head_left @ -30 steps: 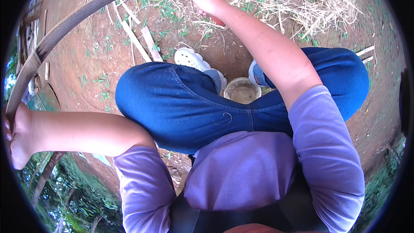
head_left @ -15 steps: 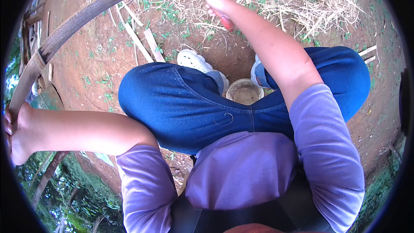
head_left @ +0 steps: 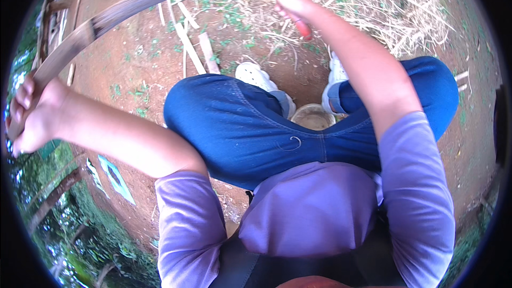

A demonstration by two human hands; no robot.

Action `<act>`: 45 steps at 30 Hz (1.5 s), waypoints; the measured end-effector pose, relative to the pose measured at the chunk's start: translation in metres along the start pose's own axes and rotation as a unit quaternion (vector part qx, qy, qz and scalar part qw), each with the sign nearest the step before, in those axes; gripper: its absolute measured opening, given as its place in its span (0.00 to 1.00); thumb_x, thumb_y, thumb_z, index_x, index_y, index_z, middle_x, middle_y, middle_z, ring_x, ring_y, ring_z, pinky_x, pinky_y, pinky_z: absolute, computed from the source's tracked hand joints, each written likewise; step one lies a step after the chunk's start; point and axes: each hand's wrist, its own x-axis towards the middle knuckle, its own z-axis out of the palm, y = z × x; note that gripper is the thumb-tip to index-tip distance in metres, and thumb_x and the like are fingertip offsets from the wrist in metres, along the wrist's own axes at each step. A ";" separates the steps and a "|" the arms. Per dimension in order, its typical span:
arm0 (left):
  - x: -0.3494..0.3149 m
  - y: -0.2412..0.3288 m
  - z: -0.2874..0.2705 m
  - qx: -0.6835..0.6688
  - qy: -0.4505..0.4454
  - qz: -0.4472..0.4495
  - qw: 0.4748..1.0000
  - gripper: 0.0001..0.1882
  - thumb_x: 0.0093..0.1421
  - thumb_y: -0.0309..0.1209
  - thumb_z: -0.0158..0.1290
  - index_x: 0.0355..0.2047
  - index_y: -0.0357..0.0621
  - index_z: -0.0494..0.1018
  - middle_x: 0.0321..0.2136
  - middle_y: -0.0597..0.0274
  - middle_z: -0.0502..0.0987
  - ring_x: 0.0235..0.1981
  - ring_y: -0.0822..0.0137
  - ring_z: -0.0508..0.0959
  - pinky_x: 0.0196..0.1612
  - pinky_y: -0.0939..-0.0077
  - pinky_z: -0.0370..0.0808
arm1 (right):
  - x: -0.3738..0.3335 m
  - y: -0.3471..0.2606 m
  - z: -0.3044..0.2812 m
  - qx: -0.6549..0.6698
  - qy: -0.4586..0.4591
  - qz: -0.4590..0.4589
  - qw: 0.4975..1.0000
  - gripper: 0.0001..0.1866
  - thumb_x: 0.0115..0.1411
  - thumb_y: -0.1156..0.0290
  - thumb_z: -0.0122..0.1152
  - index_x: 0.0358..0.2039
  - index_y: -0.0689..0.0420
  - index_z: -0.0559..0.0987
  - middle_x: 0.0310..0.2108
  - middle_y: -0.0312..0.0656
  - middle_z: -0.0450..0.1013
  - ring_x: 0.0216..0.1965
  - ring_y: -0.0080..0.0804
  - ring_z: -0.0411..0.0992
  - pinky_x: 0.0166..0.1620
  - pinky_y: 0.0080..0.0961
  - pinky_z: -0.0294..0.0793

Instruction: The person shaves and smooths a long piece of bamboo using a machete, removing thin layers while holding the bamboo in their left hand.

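A long brown bamboo pole (head_left: 133, 8), with a node ring along it, arcs across the upper left of the view. My left hand (head_left: 41, 111) is closed round its near end at the left rim. At the top, my right hand (head_left: 290, 1) grips a knife (head_left: 304, 30) with a red-ended handle. The slim grey blade meets the pole's far end, though its tip is hard to make out at the picture's edge.
Dry straw-like strips (head_left: 394, 8) litter the ground ahead. Pale flat slats (head_left: 188, 48) lie left of my shoes. A round bowl (head_left: 313, 117) sits between my feet. Wooden poles (head_left: 53, 8) stand at the far left, and a bluish sheet (head_left: 116, 178) lies at lower left.
My left hand has moved up and slightly right, raising the pole's near end. My right hand with the knife appears farther right and slightly lower, as the whole view has shifted.
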 end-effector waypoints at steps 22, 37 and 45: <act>-0.055 0.007 -0.041 -0.097 0.070 -0.044 0.992 0.37 0.69 0.68 0.17 0.33 0.51 0.64 0.18 0.69 0.62 0.16 0.69 0.60 0.20 0.72 0.61 | -0.192 -0.122 -0.007 -0.036 0.058 -0.166 0.984 0.28 0.69 0.60 0.58 0.65 0.58 0.69 0.26 0.28 0.67 0.20 0.13 0.65 0.24 0.13 0.67; -0.061 0.015 0.001 0.014 0.097 -0.006 0.995 0.17 0.67 0.43 0.44 0.21 0.54 0.58 0.16 0.75 0.61 0.15 0.75 0.59 0.18 0.78 0.57 | -0.196 -0.140 0.065 -0.122 -0.117 -0.367 0.915 0.35 0.61 0.77 0.57 0.70 0.49 0.67 0.18 0.34 0.62 0.17 0.16 0.57 0.23 0.20 0.59; -0.066 0.018 0.011 0.030 0.106 -0.005 0.994 0.17 0.68 0.43 0.42 0.22 0.54 0.58 0.15 0.75 0.61 0.15 0.74 0.60 0.19 0.76 0.61 | -0.197 -0.144 0.059 -0.093 -0.172 -0.297 0.935 0.37 0.61 0.79 0.56 0.72 0.48 0.64 0.19 0.34 0.63 0.18 0.16 0.57 0.23 0.20 0.60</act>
